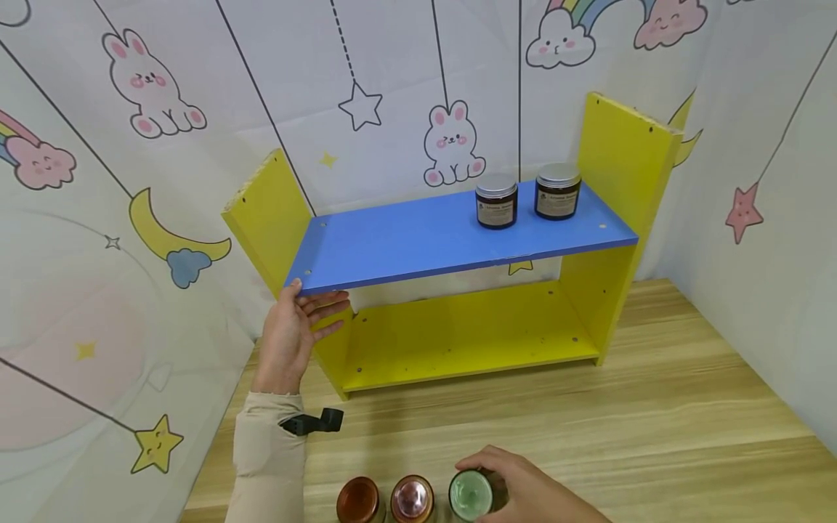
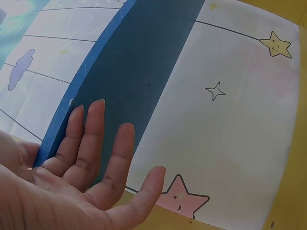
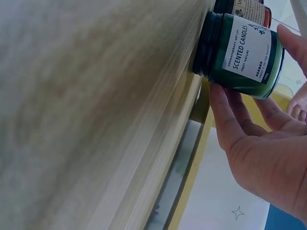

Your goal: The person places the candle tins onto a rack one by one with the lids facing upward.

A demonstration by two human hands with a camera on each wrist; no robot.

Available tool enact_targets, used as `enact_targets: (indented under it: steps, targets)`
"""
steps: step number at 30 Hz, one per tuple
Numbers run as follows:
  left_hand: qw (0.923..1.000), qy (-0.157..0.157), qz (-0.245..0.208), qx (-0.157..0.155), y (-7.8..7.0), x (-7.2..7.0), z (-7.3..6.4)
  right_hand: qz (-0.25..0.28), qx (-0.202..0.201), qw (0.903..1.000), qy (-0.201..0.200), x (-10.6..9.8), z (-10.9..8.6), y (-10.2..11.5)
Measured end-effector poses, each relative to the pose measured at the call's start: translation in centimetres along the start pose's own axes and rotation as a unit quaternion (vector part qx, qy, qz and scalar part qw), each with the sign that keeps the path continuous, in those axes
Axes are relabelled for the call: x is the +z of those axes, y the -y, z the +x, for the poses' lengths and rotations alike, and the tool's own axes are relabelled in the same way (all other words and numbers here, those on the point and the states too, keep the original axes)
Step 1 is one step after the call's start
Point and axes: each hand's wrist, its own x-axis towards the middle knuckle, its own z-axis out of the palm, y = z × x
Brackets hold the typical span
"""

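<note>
My left hand (image 1: 290, 330) holds the front left corner of the blue shelf board (image 1: 405, 236), thumb on top and fingers spread beneath it. In the left wrist view those fingers (image 2: 94, 139) lie along the board's dark underside. Down at the table, my right hand (image 1: 516, 487) grips a green candle jar (image 1: 471, 495) between thumb and fingers. The jar stands upside down, its base facing up; the right wrist view shows its white "SCENTED CANDLES" label (image 3: 247, 48). Beside it on the left are a pinkish jar (image 1: 413, 498) and an orange-brown jar (image 1: 358, 500), bases also up.
Two dark brown jars with silver lids, a left one (image 1: 496, 202) and a right one (image 1: 557, 191), stand on the blue board's right half. Yellow side panels (image 1: 628, 160) and a yellow bottom board (image 1: 458, 334) frame the unit on the wood-grain table (image 1: 660, 407). Printed cloth (image 1: 392, 160) hangs behind.
</note>
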Motion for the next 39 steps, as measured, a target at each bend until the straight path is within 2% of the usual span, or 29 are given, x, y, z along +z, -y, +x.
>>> enact_targets:
  steps: [7, 14, 24, 32, 39]
  targets:
    - [1.0, 0.004, -0.001, 0.005, 0.07, 0.01, 0.12, -0.038, -0.006, 0.9993, -0.005, 0.24, 0.06, -0.13]
    - [1.0, 0.002, -0.001, 0.004, 0.05, 0.04, 0.12, -0.007, 0.019, 0.9998, -0.006, 0.23, -0.02, -0.19]
    - [1.0, 0.0, -0.002, 0.002, 0.06, 0.05, 0.05, -0.007, 0.004, 1.0, -0.005, 0.19, 0.05, -0.31]
    - [1.0, 0.002, -0.006, 0.002, 0.02, -0.01, 0.1, -0.016, -0.03, 0.9994, -0.004, 0.07, 0.3, -0.19]
    - [1.0, -0.003, -0.003, -0.002, 0.05, -0.05, 0.09, 0.006, -0.014, 0.9999, -0.006, -0.16, 0.0, -0.3]
